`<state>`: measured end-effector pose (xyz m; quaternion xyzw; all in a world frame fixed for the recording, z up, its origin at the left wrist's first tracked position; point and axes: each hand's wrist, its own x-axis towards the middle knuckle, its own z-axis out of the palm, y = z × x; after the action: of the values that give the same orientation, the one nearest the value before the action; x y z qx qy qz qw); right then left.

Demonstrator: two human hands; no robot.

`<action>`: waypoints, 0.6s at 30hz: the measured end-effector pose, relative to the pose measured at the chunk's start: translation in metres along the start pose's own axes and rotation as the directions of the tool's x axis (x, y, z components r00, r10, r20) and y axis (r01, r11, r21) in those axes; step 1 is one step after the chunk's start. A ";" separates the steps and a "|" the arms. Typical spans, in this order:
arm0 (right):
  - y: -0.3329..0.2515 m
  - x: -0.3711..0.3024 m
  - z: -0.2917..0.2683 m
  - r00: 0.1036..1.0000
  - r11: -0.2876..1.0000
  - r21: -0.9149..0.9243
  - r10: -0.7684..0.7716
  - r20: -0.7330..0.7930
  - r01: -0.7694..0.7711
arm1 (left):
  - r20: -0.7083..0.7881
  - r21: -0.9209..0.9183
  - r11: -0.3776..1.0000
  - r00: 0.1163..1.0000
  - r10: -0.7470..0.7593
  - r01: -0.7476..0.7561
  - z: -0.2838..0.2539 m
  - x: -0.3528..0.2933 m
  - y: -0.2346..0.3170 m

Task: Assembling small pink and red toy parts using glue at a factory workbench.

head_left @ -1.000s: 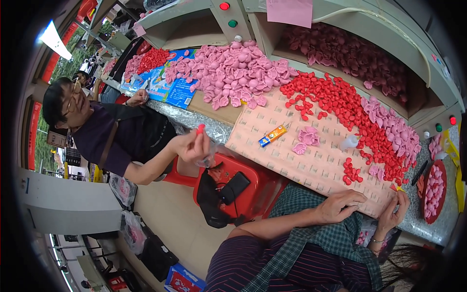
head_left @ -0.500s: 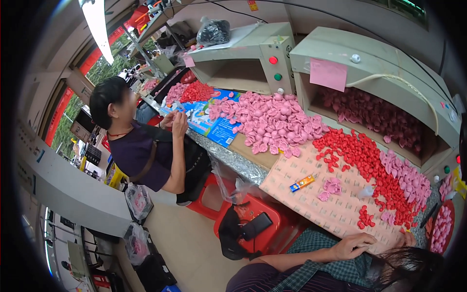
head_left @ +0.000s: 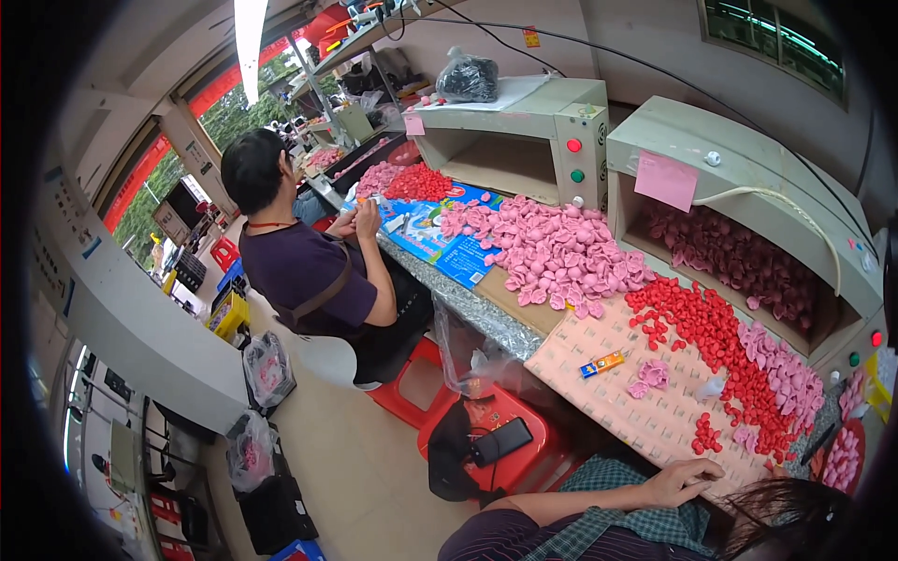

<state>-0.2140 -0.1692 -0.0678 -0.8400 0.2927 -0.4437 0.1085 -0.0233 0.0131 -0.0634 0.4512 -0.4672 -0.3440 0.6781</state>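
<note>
At the lower right, my left hand (head_left: 686, 481) lies at the edge of the patterned pink sheet (head_left: 617, 411), palm down. Its fingers are curled together; whether anything is between them is hidden. Dark hair (head_left: 795, 510) hangs over the lower right corner, and my right hand is not visible there. Just beyond my left hand lie small red pieces (head_left: 707, 436) and a pink petal-shaped piece (head_left: 745, 438). Farther up the sheet are two pink cupped petals (head_left: 652, 374), an orange and blue packet (head_left: 601, 365) and a small white object (head_left: 712, 387).
A co-worker (head_left: 309, 252) sits at the table's far left, both hands raised together. Heaps of pink petals (head_left: 552, 252) and red pieces (head_left: 702, 323) cover the table before two grey machines (head_left: 739, 159). A red stool (head_left: 533, 477) holding a phone (head_left: 502, 441) stands left of me.
The view has swung, so the room sits farther right and lower. The co-worker's head has turned away, toward the table. Fingers at the sheet's right end are no longer visible. My left hand stays put.
</note>
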 end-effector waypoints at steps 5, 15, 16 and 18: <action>0.001 -0.006 -0.007 0.999 0.999 0.026 0.048 -0.025 -0.047 | 0.040 0.071 0.996 0.998 0.052 -0.054 0.003 -0.001 0.004; -0.003 0.002 0.004 0.996 0.999 -0.003 -0.042 -0.076 0.042 | -0.039 0.187 0.971 0.987 0.158 -0.148 -0.006 0.003 0.007; -0.005 0.003 0.004 0.998 0.999 -0.020 -0.041 -0.051 0.040 | -0.051 0.162 0.978 0.988 0.144 -0.134 -0.006 0.003 0.005; -0.009 0.004 0.005 0.998 0.999 -0.027 -0.025 -0.061 0.023 | -0.053 0.160 0.971 0.980 0.190 -0.180 -0.006 0.003 0.000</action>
<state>-0.2047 -0.1646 -0.0634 -0.8309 0.2914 -0.4666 0.0832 -0.0162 0.0121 -0.0628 0.4681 -0.5090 -0.2265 0.6859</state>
